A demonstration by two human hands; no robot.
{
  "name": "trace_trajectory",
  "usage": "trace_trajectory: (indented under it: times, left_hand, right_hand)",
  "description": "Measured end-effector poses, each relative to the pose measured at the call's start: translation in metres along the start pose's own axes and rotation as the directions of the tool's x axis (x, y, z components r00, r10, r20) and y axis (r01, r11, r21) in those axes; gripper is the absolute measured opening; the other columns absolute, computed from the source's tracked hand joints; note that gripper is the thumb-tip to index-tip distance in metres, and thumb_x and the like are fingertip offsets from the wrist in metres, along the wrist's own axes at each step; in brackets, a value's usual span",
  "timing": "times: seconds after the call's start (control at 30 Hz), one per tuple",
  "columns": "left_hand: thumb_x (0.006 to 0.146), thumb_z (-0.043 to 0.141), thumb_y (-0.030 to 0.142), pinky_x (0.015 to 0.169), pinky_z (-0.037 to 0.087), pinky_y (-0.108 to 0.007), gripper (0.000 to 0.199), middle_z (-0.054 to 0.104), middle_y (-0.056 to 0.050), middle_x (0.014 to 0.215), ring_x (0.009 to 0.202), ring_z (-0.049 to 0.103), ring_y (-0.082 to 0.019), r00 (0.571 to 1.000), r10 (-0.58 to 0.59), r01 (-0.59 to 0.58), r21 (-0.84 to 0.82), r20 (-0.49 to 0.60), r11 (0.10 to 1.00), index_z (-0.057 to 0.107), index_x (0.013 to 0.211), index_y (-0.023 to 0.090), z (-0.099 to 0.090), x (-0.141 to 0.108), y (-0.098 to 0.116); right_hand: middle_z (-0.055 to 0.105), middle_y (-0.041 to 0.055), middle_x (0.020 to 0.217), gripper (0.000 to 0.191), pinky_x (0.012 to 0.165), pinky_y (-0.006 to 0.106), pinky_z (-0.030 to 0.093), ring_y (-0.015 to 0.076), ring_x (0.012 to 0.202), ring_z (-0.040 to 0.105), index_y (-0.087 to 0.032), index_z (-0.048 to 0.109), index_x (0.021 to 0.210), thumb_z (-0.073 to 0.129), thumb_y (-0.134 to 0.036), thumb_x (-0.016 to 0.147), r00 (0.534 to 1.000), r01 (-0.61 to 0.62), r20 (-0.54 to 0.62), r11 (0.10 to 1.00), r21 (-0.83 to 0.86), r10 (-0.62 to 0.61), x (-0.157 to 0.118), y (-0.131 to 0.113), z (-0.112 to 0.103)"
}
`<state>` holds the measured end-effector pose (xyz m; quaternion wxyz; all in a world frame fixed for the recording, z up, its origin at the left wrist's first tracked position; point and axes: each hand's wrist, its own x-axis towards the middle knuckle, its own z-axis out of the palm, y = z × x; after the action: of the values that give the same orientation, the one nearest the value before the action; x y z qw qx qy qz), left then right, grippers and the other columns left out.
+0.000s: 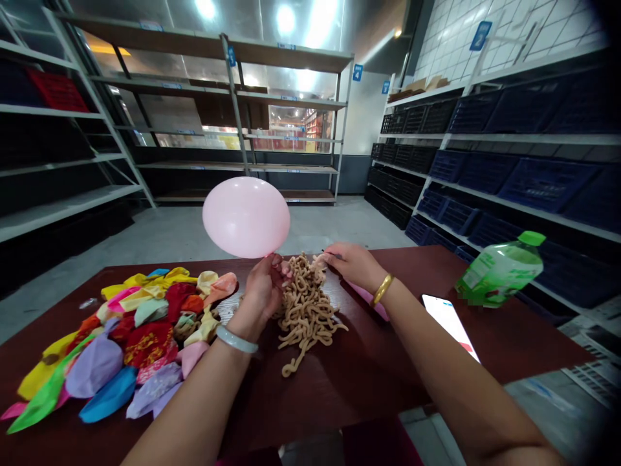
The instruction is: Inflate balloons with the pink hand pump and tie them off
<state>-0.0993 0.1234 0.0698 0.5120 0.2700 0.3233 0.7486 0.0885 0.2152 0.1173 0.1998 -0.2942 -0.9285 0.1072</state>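
Observation:
A blown-up pale pink balloon (246, 217) stands above my left hand (264, 285), whose closed fingers grip it at its lower end. My right hand (356, 264) is closed in a pinch near the top of a heap of beige cord (308, 310). A thin dark tip shows at those fingertips, too small to name. Between and below both hands, the cord lies in loose curls on the dark red-brown table (388, 401). Partly hidden under my right wrist lies a flat pink thing (367, 299).
Several deflated balloons and cloth-like pieces in many colours (150, 343) spread over the table's left side. To the right lie a lit phone (450, 327) and a green-capped bottle (504, 268) near the edge. Shelves (286, 58) and dark crates (543, 181) stand around.

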Motion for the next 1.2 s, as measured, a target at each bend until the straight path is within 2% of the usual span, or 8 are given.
trace_trajectory:
  times: [0.17,0.33,0.5,0.57,0.7,0.83,1.0,1.2]
  left_hand:
    - [0.077,0.06,0.029,0.062,0.049,-0.026,0.017,0.066,-0.006,0.07,0.066,0.064,-0.016,0.991,0.065,-0.061,0.037,-0.117,0.997,0.048,0.072,0.018,-0.002,0.0,0.0]
    - [0.076,0.06,0.029,0.052,0.044,-0.023,0.018,0.063,-0.004,0.063,0.059,0.06,-0.014,0.998,0.063,-0.063,0.023,-0.015,0.998,0.047,0.069,0.019,0.001,-0.004,0.002]
    - [0.077,0.061,0.028,0.04,0.029,-0.019,0.021,0.05,0.002,0.053,0.048,0.048,-0.011,0.999,-0.031,0.031,-0.02,0.007,0.999,0.044,0.067,0.019,0.002,-0.005,0.008]
    - [0.077,0.061,0.026,0.042,0.033,-0.019,0.02,0.052,0.001,0.055,0.05,0.05,-0.01,0.998,-0.062,0.063,-0.036,0.017,0.997,0.045,0.068,0.019,0.001,-0.005,0.008]
    - [0.079,0.061,0.025,0.048,0.042,-0.02,0.016,0.058,-0.001,0.06,0.054,0.055,-0.011,0.992,-0.11,0.112,-0.042,0.061,0.993,0.05,0.071,0.017,-0.002,-0.004,0.008]
    - [0.078,0.065,0.027,0.053,0.048,-0.023,0.015,0.062,-0.004,0.065,0.055,0.058,-0.012,0.991,-0.119,0.12,-0.018,0.066,0.993,0.06,0.082,0.014,-0.003,-0.003,0.01]
    - [0.073,0.07,0.034,0.047,0.041,-0.022,0.022,0.061,-0.002,0.065,0.051,0.054,-0.011,0.998,-0.061,0.058,0.098,0.024,0.994,0.06,0.075,0.014,-0.003,0.001,0.005]
    - [0.074,0.067,0.042,0.038,0.014,-0.018,0.032,0.035,0.009,0.047,0.036,0.025,-0.004,0.986,-0.098,0.129,0.243,-0.137,0.961,0.046,0.069,0.019,-0.005,0.002,0.001]
  right_hand:
    - [0.068,0.0013,0.083,0.032,0.071,0.025,0.039,0.015,0.079,0.057,-0.02,0.071,0.086,0.046,-0.037,0.094,0.997,0.073,-0.002,0.979,0.189,-0.074,0.006,-0.009,-0.01]
    - [0.067,0.0051,0.09,0.023,0.083,0.03,0.042,0.0183,0.091,0.058,-0.018,0.066,0.071,0.057,-0.034,0.084,0.971,0.148,-0.233,0.89,0.431,-0.049,0.013,-0.029,-0.013]
    - [0.06,0.0001,0.073,0.031,0.065,0.028,0.047,0.0121,0.062,0.055,-0.02,0.056,0.075,0.057,-0.049,0.085,0.968,0.099,-0.172,0.348,0.932,0.184,0.021,-0.048,-0.01]
    - [0.05,-0.004,0.064,0.035,0.052,0.024,0.04,0.0087,0.05,0.042,-0.02,0.057,0.078,0.054,-0.054,0.087,0.98,0.093,-0.137,0.272,0.958,0.146,0.024,-0.052,-0.011]
    - [0.055,-0.0013,0.075,0.03,0.054,0.022,0.036,0.0096,0.061,0.047,-0.02,0.064,0.091,0.048,-0.045,0.093,0.986,0.166,-0.149,0.549,0.819,-0.077,0.031,-0.059,-0.017]
    - [0.066,0.0001,0.087,0.016,0.075,0.026,0.042,0.0123,0.079,0.057,-0.02,0.058,0.102,0.047,-0.018,0.091,0.927,0.311,0.043,0.83,0.462,-0.372,0.039,-0.063,-0.016]
    - [0.07,0.0006,0.084,0.022,0.067,0.025,0.037,0.0148,0.074,0.059,-0.02,0.052,0.104,0.053,-0.011,0.084,0.901,0.349,0.241,0.933,0.087,-0.36,0.044,-0.066,0.001]
    - [0.07,0.008,0.089,0.019,0.061,0.028,0.031,0.0193,0.075,0.06,-0.018,0.054,0.109,0.055,-0.022,0.091,0.956,0.293,0.079,0.936,-0.194,-0.282,0.044,-0.074,0.019]
